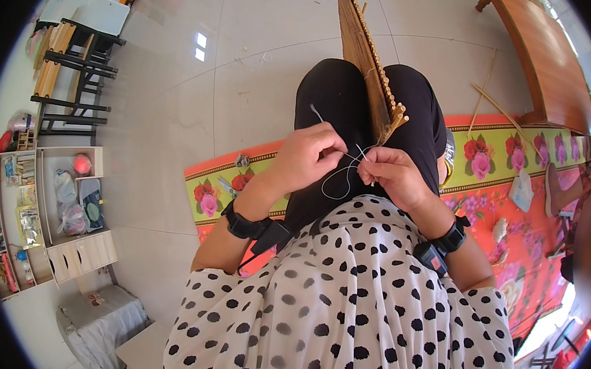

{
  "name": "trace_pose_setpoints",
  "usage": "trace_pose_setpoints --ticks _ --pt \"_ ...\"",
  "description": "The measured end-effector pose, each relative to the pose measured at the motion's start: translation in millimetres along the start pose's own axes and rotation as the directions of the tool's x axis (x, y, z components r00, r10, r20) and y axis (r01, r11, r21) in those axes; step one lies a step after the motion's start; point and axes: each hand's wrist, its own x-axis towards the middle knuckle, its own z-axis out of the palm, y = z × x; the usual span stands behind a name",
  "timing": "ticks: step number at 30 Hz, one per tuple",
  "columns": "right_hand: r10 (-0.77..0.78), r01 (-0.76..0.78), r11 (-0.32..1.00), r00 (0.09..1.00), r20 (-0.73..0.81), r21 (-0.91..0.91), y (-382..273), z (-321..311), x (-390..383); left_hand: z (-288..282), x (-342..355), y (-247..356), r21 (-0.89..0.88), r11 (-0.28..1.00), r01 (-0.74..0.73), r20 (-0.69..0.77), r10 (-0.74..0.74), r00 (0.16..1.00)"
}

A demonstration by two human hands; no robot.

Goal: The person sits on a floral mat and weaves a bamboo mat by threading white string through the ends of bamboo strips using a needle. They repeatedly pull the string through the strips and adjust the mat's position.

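Observation:
My left hand (308,154) is closed, thumb and index pinching a thin pale thread (334,196) just left of centre. My right hand (395,175) pinches the thread too, close to a small thin white length whose nature I cannot make out; a loop dangles between both hands. Above them a long brown mat or panel of thin sticks (361,51) runs between my knees, with round cut stick ends along its edge and a small bundle at the near end.
Scissors (226,187) lie on the floral mat (207,202). Loose sticks (483,95) lie near a wooden bench (535,51). Another person's foot (553,191) is at right, beside a pale blue packet (521,192). Shelves (61,249) and stacked stools (75,77) stand left.

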Motion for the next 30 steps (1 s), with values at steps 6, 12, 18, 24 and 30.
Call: trace_pose_setpoints --ticks 6,12,18,24,30 --pt "-0.016 0.017 0.999 1.000 -0.011 0.032 -6.7 3.8 -3.0 -31.1 7.0 -22.4 0.099 0.995 -0.026 -0.121 0.038 0.992" --pt "0.032 -0.032 0.999 0.999 -0.014 -0.008 1.6 4.7 6.9 -42.3 15.2 -56.9 0.239 0.970 0.047 -0.251 0.015 0.968" --pt "0.075 -0.075 0.997 0.997 -0.032 -0.001 12.8 7.7 24.6 -42.8 11.8 -94.3 0.508 0.828 0.237 -0.557 0.106 0.824" --pt "0.000 -0.001 1.000 0.999 0.046 0.017 8.4 14.0 22.4 -53.8 -18.5 -25.2 -0.390 0.783 0.485 -0.025 -0.536 0.844" --pt "-0.015 0.033 0.995 0.982 0.190 -0.093 3.2 19.5 18.7 -6.9 -25.7 3.2 -0.644 0.460 0.611 0.350 -0.533 0.770"
